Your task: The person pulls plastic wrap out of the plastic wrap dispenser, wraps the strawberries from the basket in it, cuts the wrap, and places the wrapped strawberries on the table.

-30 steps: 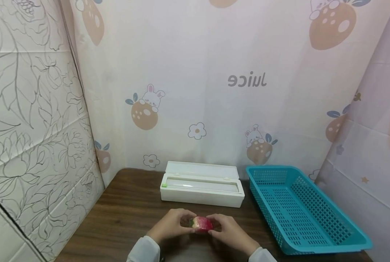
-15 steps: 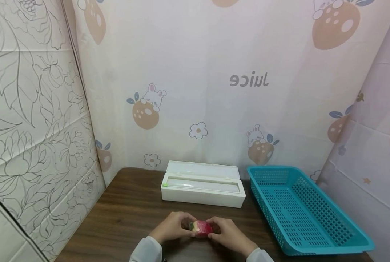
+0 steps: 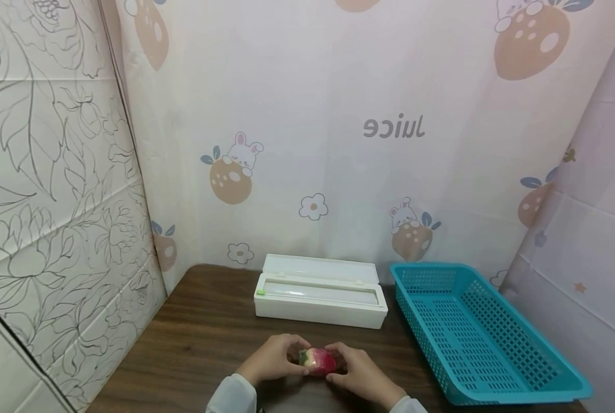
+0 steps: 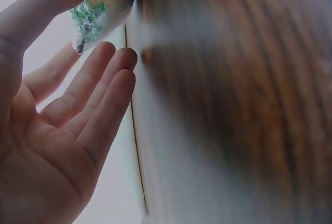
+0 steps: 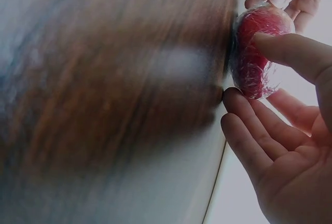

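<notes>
A red strawberry (image 3: 320, 362), pale and green-leaved at its left end, lies on the dark wooden table between both hands. Clear cling film (image 5: 259, 79) wraps it, glossy and wrinkled in the wrist views. The left hand (image 3: 274, 359) holds its leafy end with thumb and fingers; in the left wrist view the thumb (image 4: 49, 11) touches the wrapped fruit and the other fingers spread below. From the other side the right hand (image 3: 363, 376) holds the red end, its thumb (image 5: 295, 53) pressing on the film. Part of the fruit is hidden behind fingers.
Behind the hands stands a white cling film dispenser (image 3: 320, 312) with its lid (image 3: 320, 268) raised and a green slider at the left. A turquoise basket (image 3: 424, 338) is at the right. A printed curtain (image 3: 307, 143) hangs at the table's back edge.
Both hands and the strawberry have shifted slightly down toward the table's near side in the head view. The hold on the fruit stays much the same.
</notes>
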`<state>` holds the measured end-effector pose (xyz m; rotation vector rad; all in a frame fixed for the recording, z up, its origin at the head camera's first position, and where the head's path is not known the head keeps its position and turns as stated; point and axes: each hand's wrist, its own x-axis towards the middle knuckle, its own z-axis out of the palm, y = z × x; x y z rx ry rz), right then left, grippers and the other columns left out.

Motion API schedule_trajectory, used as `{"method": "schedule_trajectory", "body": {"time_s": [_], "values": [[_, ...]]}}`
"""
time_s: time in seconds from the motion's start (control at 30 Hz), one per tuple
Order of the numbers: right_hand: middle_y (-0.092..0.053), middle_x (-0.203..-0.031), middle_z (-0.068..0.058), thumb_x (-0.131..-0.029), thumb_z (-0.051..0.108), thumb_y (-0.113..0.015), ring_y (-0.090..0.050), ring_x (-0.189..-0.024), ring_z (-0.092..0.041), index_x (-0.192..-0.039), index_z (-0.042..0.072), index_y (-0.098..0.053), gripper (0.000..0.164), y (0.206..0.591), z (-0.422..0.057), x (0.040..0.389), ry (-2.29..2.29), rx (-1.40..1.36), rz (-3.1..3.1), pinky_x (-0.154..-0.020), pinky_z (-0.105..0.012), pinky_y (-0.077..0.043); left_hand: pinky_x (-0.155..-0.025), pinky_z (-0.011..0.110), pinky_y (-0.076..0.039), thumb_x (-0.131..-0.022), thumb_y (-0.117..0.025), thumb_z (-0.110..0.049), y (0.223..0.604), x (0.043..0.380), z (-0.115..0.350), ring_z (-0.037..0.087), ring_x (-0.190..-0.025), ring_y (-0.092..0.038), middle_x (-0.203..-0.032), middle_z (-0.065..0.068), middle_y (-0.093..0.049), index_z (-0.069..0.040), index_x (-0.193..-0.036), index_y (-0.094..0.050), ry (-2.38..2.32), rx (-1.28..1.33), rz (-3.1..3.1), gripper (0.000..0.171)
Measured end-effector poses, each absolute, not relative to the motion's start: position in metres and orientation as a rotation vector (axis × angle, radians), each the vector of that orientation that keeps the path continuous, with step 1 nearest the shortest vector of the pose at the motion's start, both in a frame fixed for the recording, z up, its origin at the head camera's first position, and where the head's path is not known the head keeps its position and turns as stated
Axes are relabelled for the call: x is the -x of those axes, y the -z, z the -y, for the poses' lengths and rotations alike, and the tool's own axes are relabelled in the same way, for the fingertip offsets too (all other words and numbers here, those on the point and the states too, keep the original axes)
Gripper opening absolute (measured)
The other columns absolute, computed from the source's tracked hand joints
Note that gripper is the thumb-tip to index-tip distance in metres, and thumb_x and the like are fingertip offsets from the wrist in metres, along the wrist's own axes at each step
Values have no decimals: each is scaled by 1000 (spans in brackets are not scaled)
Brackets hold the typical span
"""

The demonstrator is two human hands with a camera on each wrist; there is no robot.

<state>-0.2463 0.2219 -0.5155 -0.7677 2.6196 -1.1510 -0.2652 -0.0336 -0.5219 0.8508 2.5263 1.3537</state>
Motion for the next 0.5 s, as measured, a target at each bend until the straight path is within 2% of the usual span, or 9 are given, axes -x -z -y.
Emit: {"method": "schedule_trajectory", "body": {"time_s": [0.3,0.5], "values": [[-66,-114,-5,-87,22,-80,-66,-92,-10,-126,5,-59,48,512,-221,245,1170,757,-2601,-76,-26,-56,-79,24,-54,-79,-88,-26,521,265,35,4,-90,-65,-107,-9,-69,-13,-114,-70,-1356,-866,-2526,41],[-65,-119,-8,-90,30,-76,-67,-98,-18,-127,6,-60,46,507,-223,244,1139,726,-2625,-79,-34,-58,-80,25,-54,-81,-86,-27,515,263,38,5,-91,-66,-106,-9,-69,-13,-114,-71,-1380,-858,-2511,39]]}}
